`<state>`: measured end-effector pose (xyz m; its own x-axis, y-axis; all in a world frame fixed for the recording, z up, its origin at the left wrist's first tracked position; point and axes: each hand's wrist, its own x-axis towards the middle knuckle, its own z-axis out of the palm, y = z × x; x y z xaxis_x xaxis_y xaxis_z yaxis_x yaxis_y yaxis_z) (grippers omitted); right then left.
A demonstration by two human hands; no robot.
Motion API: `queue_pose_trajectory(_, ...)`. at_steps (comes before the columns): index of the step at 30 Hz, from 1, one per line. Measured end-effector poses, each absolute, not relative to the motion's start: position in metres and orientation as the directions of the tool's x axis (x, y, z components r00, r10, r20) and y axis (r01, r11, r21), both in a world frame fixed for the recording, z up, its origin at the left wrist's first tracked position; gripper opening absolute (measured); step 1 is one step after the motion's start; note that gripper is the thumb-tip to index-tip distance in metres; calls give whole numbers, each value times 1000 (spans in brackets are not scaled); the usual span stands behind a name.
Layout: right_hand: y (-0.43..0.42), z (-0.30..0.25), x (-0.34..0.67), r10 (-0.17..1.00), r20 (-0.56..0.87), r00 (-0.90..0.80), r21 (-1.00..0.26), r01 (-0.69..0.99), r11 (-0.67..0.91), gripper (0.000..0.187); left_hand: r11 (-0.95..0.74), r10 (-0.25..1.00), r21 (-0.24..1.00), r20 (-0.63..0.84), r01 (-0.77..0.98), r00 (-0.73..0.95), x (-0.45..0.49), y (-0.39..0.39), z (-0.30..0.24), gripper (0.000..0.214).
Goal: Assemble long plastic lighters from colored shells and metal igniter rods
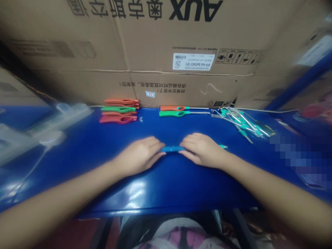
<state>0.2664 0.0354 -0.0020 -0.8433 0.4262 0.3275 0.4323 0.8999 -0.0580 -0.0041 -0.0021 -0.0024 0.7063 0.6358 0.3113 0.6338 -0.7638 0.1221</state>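
Observation:
A blue lighter handle [173, 148] lies across the middle of the blue table [166, 186], gripped at both ends. My left hand [141, 155] is closed on its left end, and my right hand [203, 149] is closed on its right end. A short teal-green tip [223, 146] sticks out past my right hand. My fingers cover most of the piece.
Orange and green lighter handles [119, 110] are stacked at the back left. Two assembled long lighters [181, 111] lie at the back centre. A heap of metal tubes with green ends [243, 122] sits at the back right. A big cardboard box [166, 52] walls the rear.

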Motion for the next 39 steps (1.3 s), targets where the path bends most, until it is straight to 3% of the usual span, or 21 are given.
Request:
queue_pose_trajectory(4, 35, -3, 265, 429, 337, -838, -70, 432, 899, 29, -764, 636, 130, 317, 632, 704, -3, -4, -3, 31)
queue_pose_trajectory(8, 42, -2, 267, 505, 338, -794, -235, 449, 862, 21, -742, 659, 116, 309, 661, 686, -5, 0, -5, 31)
queue_pose_trajectory(11, 46, 1, 270, 548, 317, -774, -289, 471, 833, 18, -734, 666, 109, 305, 670, 681, -6, 3, -5, 31)
queue_pose_trajectory(15, 46, 4, 273, 562, 285, -776, -256, 504, 825, 18, -718, 687, 138, 296, 682, 664, -6, 4, -4, 29)
queue_pose_trajectory(21, 47, 4, 275, 601, 293, -744, -194, 569, 799, 24, -675, 738, 324, 310, 663, 600, -6, 6, -2, 33)
queue_pose_trajectory(25, 48, 5, 276, 611, 234, -756, -161, 590, 791, 30, -716, 698, 264, 285, 647, 657, -9, 8, -2, 48)
queue_pose_trajectory(32, 40, 12, 273, 514, 238, -824, -248, 460, 853, 32, -736, 670, 168, 319, 656, 670, -8, 6, -5, 40)
queue_pose_trajectory(39, 35, 1, 267, 375, 381, -845, -117, 358, 926, 31, -801, 597, 179, 319, 572, 736, -4, 1, -6, 38)
